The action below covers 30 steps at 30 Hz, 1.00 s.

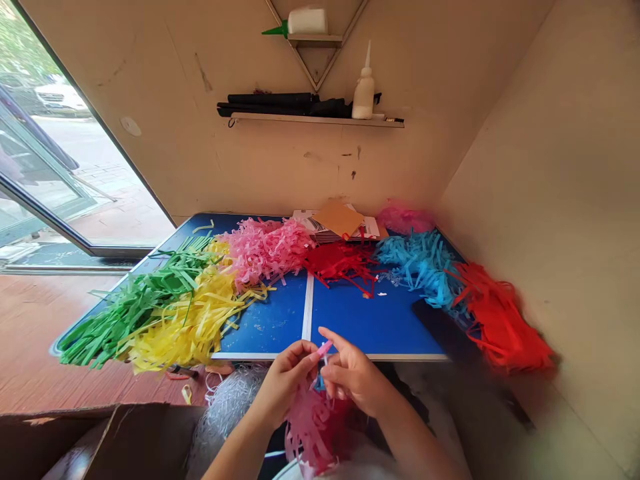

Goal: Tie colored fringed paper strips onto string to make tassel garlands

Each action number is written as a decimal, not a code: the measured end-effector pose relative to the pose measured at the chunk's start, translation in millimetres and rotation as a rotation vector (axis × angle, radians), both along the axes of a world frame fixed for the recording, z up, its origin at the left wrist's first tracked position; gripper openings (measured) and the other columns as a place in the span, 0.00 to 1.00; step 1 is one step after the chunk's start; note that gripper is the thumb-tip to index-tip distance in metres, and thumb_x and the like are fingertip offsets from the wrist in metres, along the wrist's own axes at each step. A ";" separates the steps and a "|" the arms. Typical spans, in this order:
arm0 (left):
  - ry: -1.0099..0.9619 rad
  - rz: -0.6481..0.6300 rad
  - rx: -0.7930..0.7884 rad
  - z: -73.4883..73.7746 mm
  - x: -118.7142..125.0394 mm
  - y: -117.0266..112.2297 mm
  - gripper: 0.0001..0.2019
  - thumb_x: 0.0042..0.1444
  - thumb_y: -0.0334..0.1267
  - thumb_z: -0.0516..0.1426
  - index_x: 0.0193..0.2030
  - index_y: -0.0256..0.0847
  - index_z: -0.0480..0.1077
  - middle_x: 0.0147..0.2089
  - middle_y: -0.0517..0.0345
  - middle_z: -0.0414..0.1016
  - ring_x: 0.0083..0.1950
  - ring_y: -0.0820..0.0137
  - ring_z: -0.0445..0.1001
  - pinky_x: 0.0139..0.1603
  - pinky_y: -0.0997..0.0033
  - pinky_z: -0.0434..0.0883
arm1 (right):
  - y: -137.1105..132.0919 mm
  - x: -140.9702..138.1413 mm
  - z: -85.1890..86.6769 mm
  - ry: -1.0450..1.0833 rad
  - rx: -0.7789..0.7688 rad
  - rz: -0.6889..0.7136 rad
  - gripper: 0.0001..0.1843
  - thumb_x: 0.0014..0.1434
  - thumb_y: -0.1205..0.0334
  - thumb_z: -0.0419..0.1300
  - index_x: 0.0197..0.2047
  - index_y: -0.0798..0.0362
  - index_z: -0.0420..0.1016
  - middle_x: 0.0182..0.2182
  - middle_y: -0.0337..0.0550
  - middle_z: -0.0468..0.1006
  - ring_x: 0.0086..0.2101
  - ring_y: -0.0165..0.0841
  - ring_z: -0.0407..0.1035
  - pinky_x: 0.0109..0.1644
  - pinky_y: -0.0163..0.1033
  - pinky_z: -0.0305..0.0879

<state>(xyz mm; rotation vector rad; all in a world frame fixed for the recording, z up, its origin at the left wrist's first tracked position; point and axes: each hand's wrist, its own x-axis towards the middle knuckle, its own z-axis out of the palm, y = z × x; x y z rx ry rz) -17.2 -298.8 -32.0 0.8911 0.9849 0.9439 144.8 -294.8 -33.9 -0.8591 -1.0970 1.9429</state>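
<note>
In the head view my left hand (295, 367) is closed, thumb and forefinger pinching the twisted top of a pink tissue-paper tassel (309, 420). Its cut strips hang below both hands, over my lap. My right hand (353, 377) is beside it, the forefinger stretched out by the twisted pink tip and the other fingers curled. A thin white string (326, 363) runs down from the tip to those curled fingers. A bit of blue paper (319, 383) shows between the hands. Dark pink-red strips (345, 427) hang under my right hand, partly blurred.
Across the blue table (365, 327) lie fringed paper piles: green (135, 303), yellow (185, 320), pink (270, 250), dark red (343, 261), blue (420, 267) and red (505, 320). A cardboard box (145, 440) stands lower left. A glue bottle (364, 93) stands on the wall shelf (320, 121).
</note>
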 end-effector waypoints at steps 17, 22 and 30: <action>0.777 -0.082 0.794 6.1 8.6 -25.8 0.06 0.59 0.29 0.50 0.41 0.43 0.61 0.31 0.59 0.72 0.29 0.72 0.67 0.30 0.74 0.61 | -4.7 18.3 0.9 -0.414 0.350 -0.253 0.21 0.56 0.42 0.62 0.28 0.54 0.74 0.24 0.39 0.73 0.22 0.27 0.61 0.25 0.32 0.56; 0.755 -0.103 0.755 0.1 12.4 -23.0 0.06 0.60 0.30 0.49 0.43 0.43 0.59 0.31 0.60 0.73 0.28 0.72 0.68 0.29 0.74 0.61 | -6.0 23.7 6.4 -0.355 0.265 -0.183 0.18 0.57 0.45 0.62 0.34 0.54 0.77 0.24 0.37 0.72 0.23 0.29 0.66 0.29 0.34 0.63; 0.742 -0.083 0.744 4.3 19.8 -24.9 0.05 0.59 0.30 0.49 0.40 0.44 0.60 0.29 0.60 0.72 0.28 0.72 0.68 0.30 0.73 0.63 | -5.6 25.7 4.1 -0.430 0.452 -0.277 0.17 0.61 0.49 0.59 0.29 0.53 0.73 0.27 0.39 0.70 0.28 0.29 0.63 0.32 0.34 0.60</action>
